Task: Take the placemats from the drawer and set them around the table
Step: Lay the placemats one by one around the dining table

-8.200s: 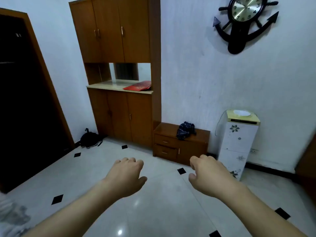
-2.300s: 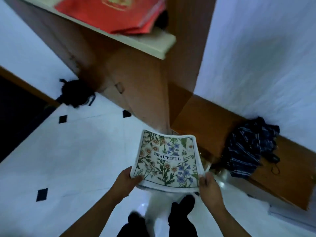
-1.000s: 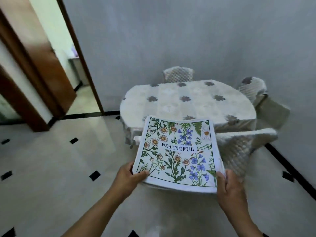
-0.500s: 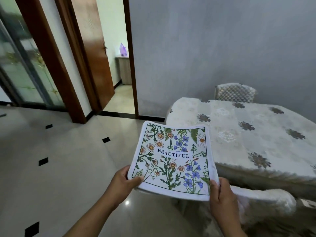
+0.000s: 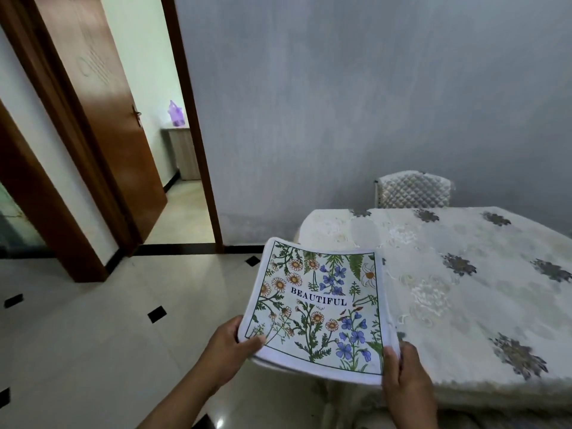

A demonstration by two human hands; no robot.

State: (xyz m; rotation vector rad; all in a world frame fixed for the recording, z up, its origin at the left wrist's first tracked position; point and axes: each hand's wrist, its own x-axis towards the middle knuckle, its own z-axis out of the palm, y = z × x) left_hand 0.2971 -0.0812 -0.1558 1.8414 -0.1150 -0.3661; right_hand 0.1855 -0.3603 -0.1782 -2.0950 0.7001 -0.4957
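Placemats [image 5: 318, 305], a floral stack with BEAUTIFUL printed on the top one, were held in the air by the near-left corner of the desk [image 5: 464, 274], overlapping its patterned cloth in view. The left hand [image 5: 229, 345] pinched the near-left corner, thumb on top; the right hand [image 5: 405, 376] gripped the near-right corner. A quilted chair [image 5: 413, 190] stood behind the desk. Leftward, a brown door [image 5: 102, 113] stood open, a purple bag [image 5: 175, 114] beyond.
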